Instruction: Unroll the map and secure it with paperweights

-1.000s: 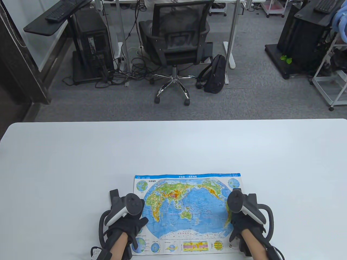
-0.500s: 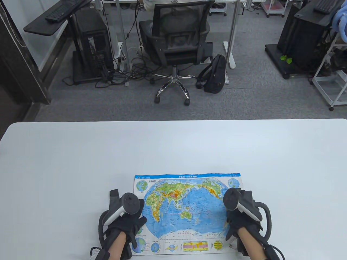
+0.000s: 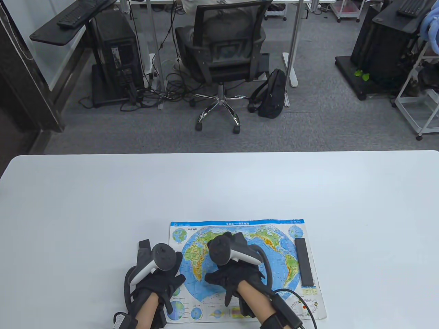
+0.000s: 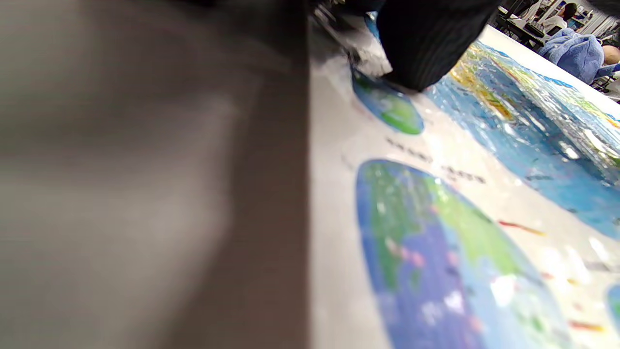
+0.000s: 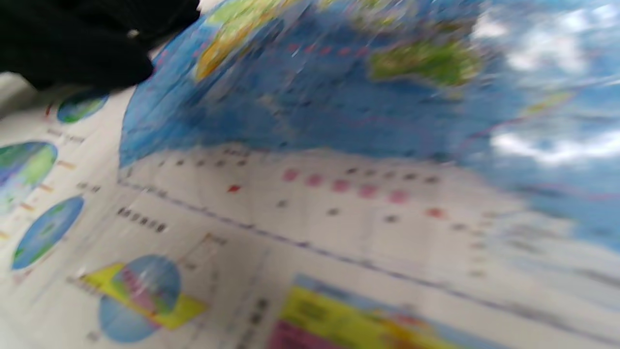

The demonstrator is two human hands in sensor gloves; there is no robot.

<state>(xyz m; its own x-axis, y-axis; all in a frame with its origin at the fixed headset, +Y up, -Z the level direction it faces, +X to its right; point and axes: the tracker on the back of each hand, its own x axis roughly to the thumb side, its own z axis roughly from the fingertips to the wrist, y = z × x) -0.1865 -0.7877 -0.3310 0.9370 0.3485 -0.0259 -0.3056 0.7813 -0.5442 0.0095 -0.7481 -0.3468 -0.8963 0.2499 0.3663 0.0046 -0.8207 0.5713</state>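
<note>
The world map (image 3: 240, 267) lies unrolled and flat on the white table (image 3: 219, 185), near its front edge. A black bar paperweight (image 3: 304, 262) lies along the map's right edge. My right hand (image 3: 233, 274) rests palm down, fingers spread, on the middle of the map and holds nothing. My left hand (image 3: 161, 284) rests palm down on the map's left edge, its thumb on the print. A black bar end (image 3: 144, 245) shows beyond it, seemingly a second paperweight under the hand. In the left wrist view a gloved fingertip (image 4: 426, 43) touches the map (image 4: 460, 218).
The table stretches wide and bare beyond the map. Past its far edge stand an office chair (image 3: 223, 51), a black backpack (image 3: 272, 92) and computer desks. The right wrist view shows only blurred map print (image 5: 339, 194) and a black glove (image 5: 72, 43).
My right hand has let go of the bar paperweight at the map's right edge and moved left onto the middle of the map. The right edge now lies flat. My left hand has stayed.
</note>
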